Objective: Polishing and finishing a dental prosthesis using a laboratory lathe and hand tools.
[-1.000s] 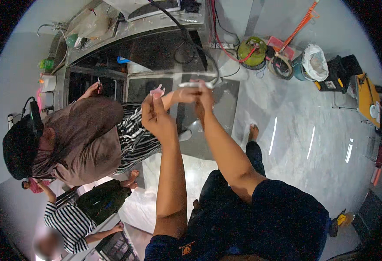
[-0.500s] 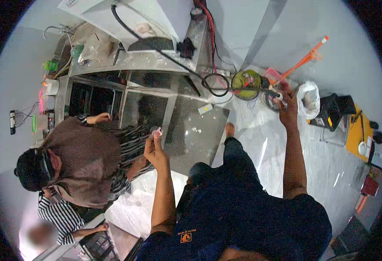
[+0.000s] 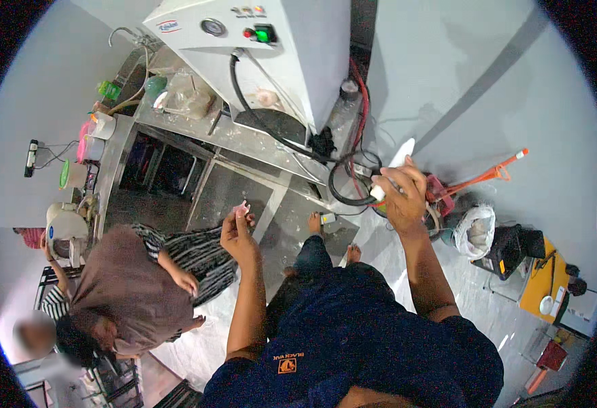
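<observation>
My left hand [image 3: 240,241] is raised with thumb and fingers pinched on a small pink piece [image 3: 242,209] that has a paler edge; its exact kind is too small to make out. My right hand [image 3: 407,200] is closed around a long white tool [image 3: 402,151], whose pale tip rises above the fingers while its other end [image 3: 378,192] pokes out at the left. A black hose [image 3: 249,109] runs from a white machine [image 3: 227,51] and loops close beside that end. Whether hose and tool are joined, I cannot tell. Both hands are apart.
The machine stands on a metal counter [image 3: 258,144] with plastic bags [image 3: 188,98]. At left, a person in a brown top [image 3: 132,292] is close by, with another in striped sleeves [image 3: 55,299] behind. A lined bin [image 3: 475,231] and an orange-handled tool [image 3: 489,173] lie right.
My view has shifted upward, bringing more of the machine into sight. My right hand has moved left with the white tool, toward the hose. My left hand still pinches the pink piece.
</observation>
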Tool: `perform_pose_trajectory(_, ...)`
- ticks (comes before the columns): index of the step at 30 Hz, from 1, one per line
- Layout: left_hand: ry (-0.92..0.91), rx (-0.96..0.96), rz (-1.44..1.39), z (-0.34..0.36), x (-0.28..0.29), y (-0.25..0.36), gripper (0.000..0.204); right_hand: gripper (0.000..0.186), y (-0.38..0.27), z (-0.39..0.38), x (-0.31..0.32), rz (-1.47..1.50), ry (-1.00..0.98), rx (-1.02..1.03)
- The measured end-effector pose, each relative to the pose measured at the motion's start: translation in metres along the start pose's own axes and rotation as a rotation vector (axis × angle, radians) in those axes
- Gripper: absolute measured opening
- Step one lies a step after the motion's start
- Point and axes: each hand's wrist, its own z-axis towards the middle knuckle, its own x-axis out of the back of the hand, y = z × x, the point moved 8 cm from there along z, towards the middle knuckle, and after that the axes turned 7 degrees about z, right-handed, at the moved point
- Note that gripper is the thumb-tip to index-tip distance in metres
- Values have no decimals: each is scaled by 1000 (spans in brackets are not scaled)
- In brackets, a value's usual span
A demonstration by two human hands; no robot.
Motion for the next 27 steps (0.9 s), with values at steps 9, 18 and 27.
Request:
perform_pose_trajectory(9,205,64,-24,87,38,-32,19,24,-81,91,-63,186,-237,319)
perform_pose_trajectory(18,506,88,-104,94,79,3,19,29,-157,119,-141,821,-410,735)
perform_pose_trajectory(27,298,-142,-111,112,34,31,14,30,-165,118,-136,855,-499,829)
